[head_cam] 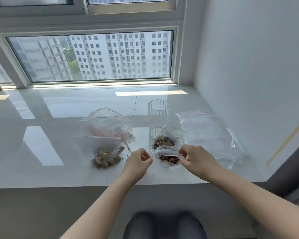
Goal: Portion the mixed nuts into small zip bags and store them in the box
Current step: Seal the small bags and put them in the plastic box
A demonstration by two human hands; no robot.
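The right hand (pixel 195 157) pinches the red zip strip at the right corner of a small zip bag (pixel 168 156) holding a portion of mixed nuts, fingers and thumb closed on the plastic, probably to press the seal shut along its length. The left hand (pixel 139 160) sits just beside the bag's left corner with its fingers curled in; whether it actually has hold of the plastic cannot be told, since no bag edge shows clearly between its fingertips. The bag lies on the pale glossy surface (pixel 59 173) close to the front edge, within easy reach of both hands. Directly behind it, touching or nearly so, is a second filled bag (pixel 164 140), and behind that a ribbed clear glass (pixel 158 118) stands upright, perhaps serving as a measure or a prop for filling. To the left, well apart from the hands, a larger bag of nuts (pixel 107 154) lies flat, seemingly the supply, with a puffed, open clear bag (pixel 109 123) behind it. To the right, a stack of empty zip bags (pixel 209 135) is spread toward the wall. No box shows in this view, so storage looks like a later step. Open room lies to the far left and back toward the window; the wall closes off the right side, and the front edge drops away just below the wrists.
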